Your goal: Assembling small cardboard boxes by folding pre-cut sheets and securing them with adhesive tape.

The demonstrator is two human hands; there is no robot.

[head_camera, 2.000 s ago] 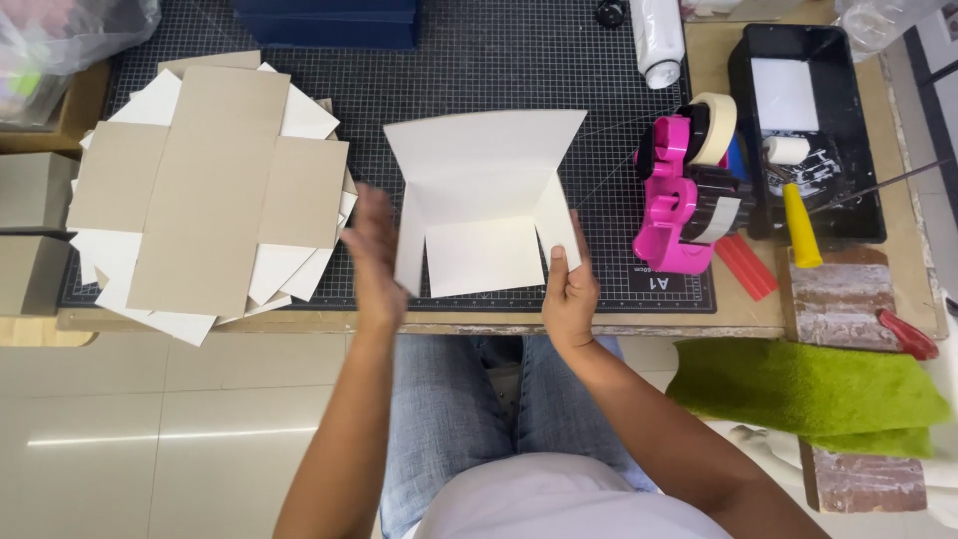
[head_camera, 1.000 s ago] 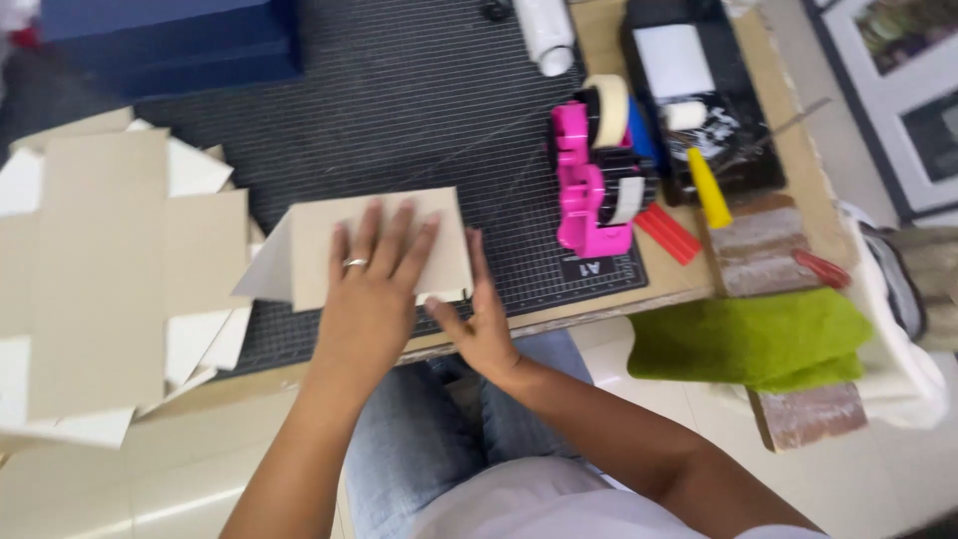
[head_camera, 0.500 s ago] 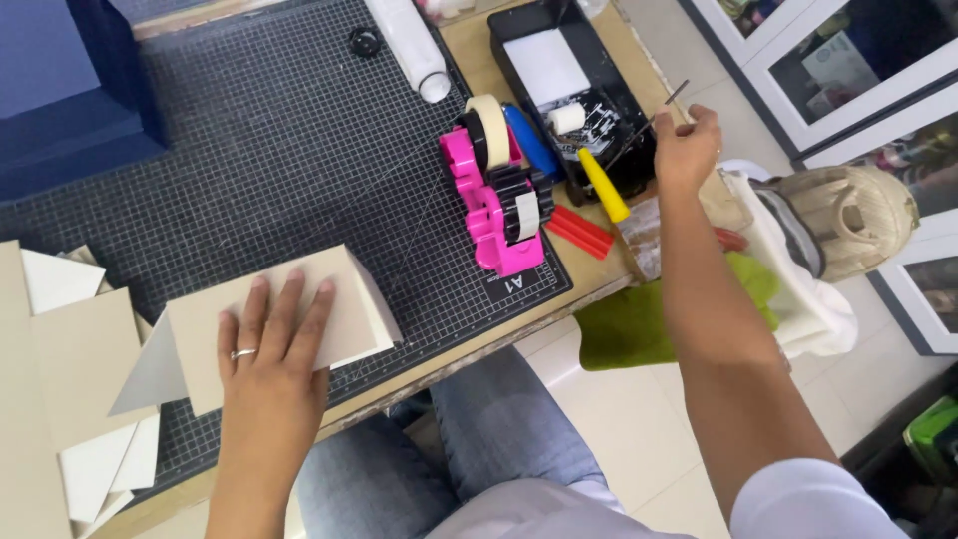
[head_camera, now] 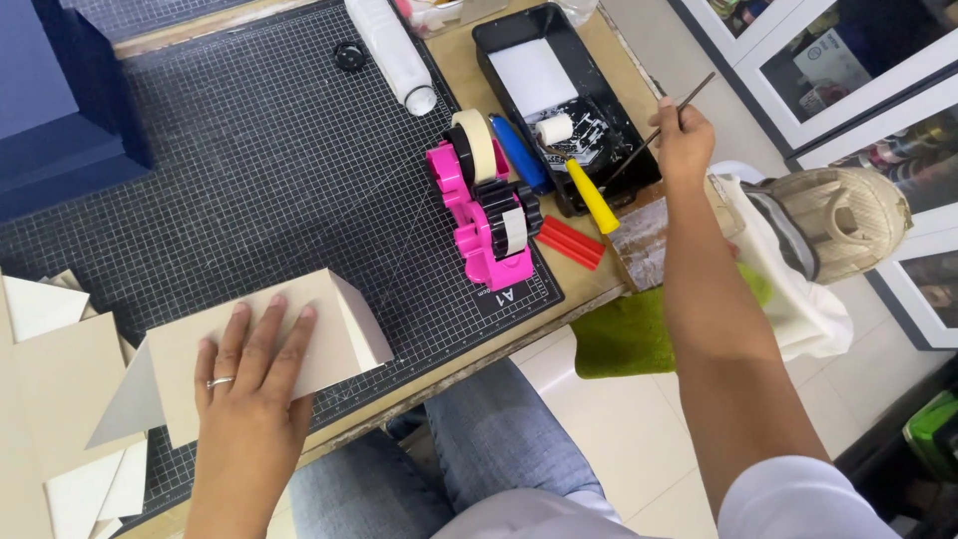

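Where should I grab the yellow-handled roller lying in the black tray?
Probably by the yellow handle, coming from the table-edge side. It sticks out over the rim of the black tray, bare and dry-looking, while the white roller head sits inside the messy tray.

Near the right edge of the black cutting mat (head_camera: 249, 170): a pink tape dispenser (head_camera: 484, 215) with two rolls, a blue marker (head_camera: 519, 152) just beside it, a red strip (head_camera: 569, 243) off the mat's corner. At the far edge, a white bottle (head_camera: 391, 50) lying flat and a small black cap (head_camera: 349, 56). At the far left corner, a dark blue box (head_camera: 55, 110). Past the table's right edge, a green cloth (head_camera: 624, 334) and a woven bag (head_camera: 843, 215).
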